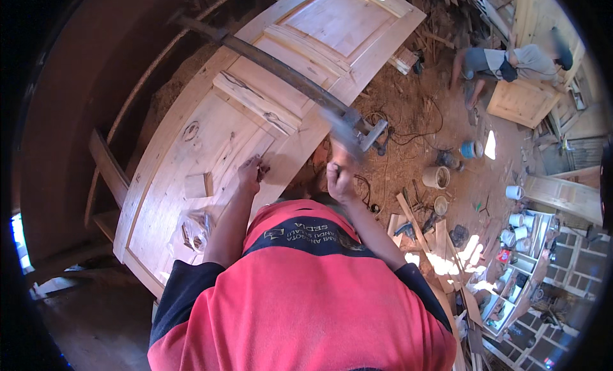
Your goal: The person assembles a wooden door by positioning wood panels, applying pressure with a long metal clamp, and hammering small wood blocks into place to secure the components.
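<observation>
Surroundings of the Workbench

We observe a co-worker (535, 61) bent beside a pale wooden panel (520, 105) at upper right. Below, we note a blue bucket (470, 150) and a cream bucket (436, 177) on the brown floor (397, 170). Nearer, we find wood strips (414, 221); rightward, a small white bucket (514, 192).

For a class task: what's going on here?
A person in red works at a wooden door with a clamp across it. Their right hand grips a tool, blurred, perhaps a hammer, by the clamp's end. Their left hand is over the door; what it holds is unclear. A block and a plastic bag lie on the door. Another person bends beside a panel, upper right.
</observation>
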A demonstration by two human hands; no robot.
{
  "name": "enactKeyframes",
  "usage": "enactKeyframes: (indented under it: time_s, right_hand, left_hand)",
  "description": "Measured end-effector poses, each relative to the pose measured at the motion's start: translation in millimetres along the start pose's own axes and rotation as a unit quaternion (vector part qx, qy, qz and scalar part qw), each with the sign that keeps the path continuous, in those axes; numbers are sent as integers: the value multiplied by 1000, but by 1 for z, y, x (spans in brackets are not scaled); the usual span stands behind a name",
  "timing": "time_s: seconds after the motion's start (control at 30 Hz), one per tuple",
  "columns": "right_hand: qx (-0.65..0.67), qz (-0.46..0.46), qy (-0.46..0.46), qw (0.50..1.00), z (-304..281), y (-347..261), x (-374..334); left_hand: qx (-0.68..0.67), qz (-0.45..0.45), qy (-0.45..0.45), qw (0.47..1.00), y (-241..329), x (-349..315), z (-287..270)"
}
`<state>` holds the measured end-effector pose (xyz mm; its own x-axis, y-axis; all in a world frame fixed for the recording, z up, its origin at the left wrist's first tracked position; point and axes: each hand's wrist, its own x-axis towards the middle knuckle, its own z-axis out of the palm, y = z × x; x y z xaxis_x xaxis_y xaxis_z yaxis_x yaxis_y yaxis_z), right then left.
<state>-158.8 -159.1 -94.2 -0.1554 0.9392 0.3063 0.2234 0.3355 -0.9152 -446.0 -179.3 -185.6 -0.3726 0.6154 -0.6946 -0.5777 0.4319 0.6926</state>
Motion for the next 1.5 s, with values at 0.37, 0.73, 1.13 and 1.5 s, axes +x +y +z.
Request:
enactKeyframes:
  time_s: [0.37,0.73,1.13,1.5]
  right_hand:
    - [107,-127,42,985,-6,-40,15]
    - [-52,-17,-12,998,-26,-28,13]
    - [-88,32,-73,993,-10,-45,9]
    - [-226,226,-120,940,-13,10,9]
  left_hand:
    - [77,3,10,997,-5,-3,-15]
    - [112,5,12,994,-5,-1,-9]
    - [122,27,54,991,-2,-6,-7]
    - [143,18,46,989,-2,-9,-12]
